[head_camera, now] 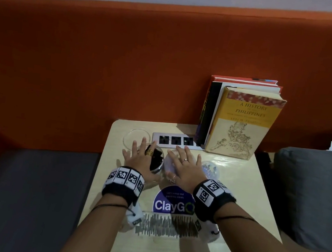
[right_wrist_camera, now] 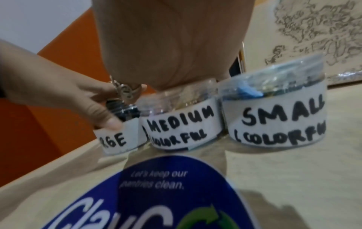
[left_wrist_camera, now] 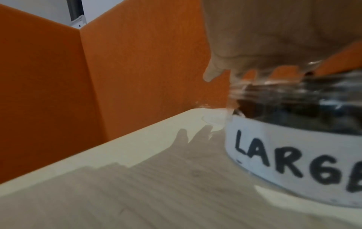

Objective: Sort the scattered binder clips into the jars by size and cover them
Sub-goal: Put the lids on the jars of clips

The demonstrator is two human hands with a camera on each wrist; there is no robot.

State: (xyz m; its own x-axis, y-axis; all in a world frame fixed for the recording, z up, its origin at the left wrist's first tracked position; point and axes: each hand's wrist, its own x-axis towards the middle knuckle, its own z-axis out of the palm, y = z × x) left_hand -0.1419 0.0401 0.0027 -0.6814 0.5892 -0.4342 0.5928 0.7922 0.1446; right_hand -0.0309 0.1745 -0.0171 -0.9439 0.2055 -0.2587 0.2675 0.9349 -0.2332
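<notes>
The left hand (head_camera: 138, 157) is spread flat over the open large jar (left_wrist_camera: 293, 139), its thumb laid against the jar's label, while the right hand (head_camera: 184, 169) is pressed flat on the lid of the medium jar (right_wrist_camera: 180, 124). The small jar (right_wrist_camera: 274, 117) is already covered. A loose clear lid (head_camera: 136, 137) lies on the bench (head_camera: 235, 199) behind the large jar. If pressed off-centre, the medium jar's lid could be seated crooked, or the jars pushed together and tipped.

orange padded wall (head_camera: 110, 58) behind pale wooden table (head_camera: 235, 199)
</notes>
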